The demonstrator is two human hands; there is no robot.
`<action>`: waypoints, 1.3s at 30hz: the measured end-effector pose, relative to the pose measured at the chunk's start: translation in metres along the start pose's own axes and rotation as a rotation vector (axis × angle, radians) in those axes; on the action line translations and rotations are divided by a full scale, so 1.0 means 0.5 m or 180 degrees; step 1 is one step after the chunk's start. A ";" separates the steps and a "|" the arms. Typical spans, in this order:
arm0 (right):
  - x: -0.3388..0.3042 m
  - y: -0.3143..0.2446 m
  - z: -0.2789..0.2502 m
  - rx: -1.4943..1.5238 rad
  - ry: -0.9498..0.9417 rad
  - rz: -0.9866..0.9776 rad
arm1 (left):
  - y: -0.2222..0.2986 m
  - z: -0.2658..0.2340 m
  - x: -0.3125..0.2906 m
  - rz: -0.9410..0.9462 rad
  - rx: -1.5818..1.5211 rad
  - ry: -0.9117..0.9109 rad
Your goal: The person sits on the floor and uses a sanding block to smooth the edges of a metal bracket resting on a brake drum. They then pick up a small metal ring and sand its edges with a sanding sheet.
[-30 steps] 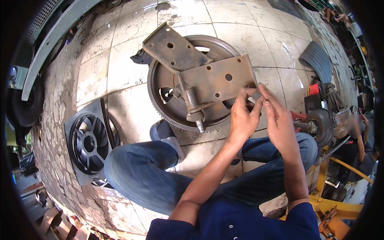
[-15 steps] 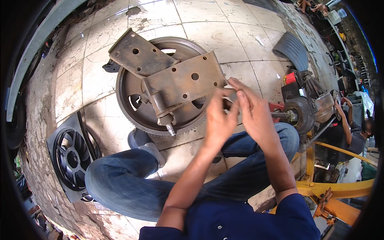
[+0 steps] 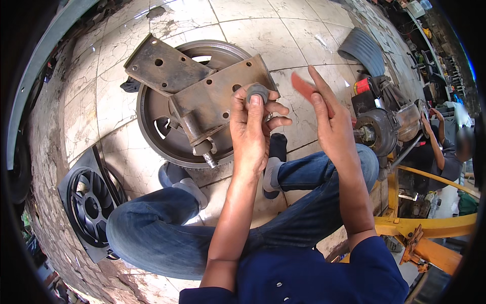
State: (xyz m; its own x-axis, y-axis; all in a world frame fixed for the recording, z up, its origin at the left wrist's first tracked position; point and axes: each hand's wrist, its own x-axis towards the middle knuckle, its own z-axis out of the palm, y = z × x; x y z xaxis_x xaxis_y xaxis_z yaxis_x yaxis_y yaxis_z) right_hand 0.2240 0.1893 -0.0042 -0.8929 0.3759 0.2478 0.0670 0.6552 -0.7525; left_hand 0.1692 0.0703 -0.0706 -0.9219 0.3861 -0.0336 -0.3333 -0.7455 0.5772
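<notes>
My left hand (image 3: 247, 134) is raised over the near edge of a rusty metal bracket. Pinched between its thumb and forefinger is a small grey round piece (image 3: 257, 91), too indistinct to name more closely. To the right, apart from it, my right hand (image 3: 334, 124) grips a thin red strip (image 3: 302, 87), slightly blurred, between thumb and fingers. Below the hands, the rusty bracket (image 3: 212, 104) has several round holes and a tube with a nut and threaded bolt (image 3: 206, 152) at its near corner. A second holed plate (image 3: 161, 68) lies beside it. Both rest on a large metal wheel (image 3: 147, 136).
At the left a black cooling fan (image 3: 91, 205) lies on the floor. Several mechanical parts (image 3: 382, 126) stand at the right, near a ribbed grey mat (image 3: 363, 50). A yellow frame (image 3: 430, 225) is at the lower right. Another person (image 3: 439, 147) sits at the far right.
My hands, close together before, have drawn apart. My left hand is turned up, showing the round piece; the red strip now shows in my right hand.
</notes>
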 end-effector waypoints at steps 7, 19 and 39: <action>-0.009 0.019 -0.018 -0.0306 -0.0800 -0.0516 | 0.007 0.009 -0.003 0.1310 0.0976 -0.0395; -0.013 0.008 -0.024 -0.0655 -0.1078 -0.0747 | 0.000 -0.024 0.002 0.2018 0.2377 -0.1026; -0.008 0.047 -0.041 -0.0753 -0.1935 -0.0074 | 0.003 -0.002 -0.011 0.1107 0.2798 -0.1159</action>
State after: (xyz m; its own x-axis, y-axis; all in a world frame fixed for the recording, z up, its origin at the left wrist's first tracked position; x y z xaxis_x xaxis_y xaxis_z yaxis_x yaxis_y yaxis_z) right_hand 0.2385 0.2167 -0.0103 -0.9833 -0.0324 -0.1790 0.0787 0.8114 -0.5791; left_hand 0.1737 0.0666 -0.0704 -0.7748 0.4753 0.4168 0.3411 -0.2407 0.9087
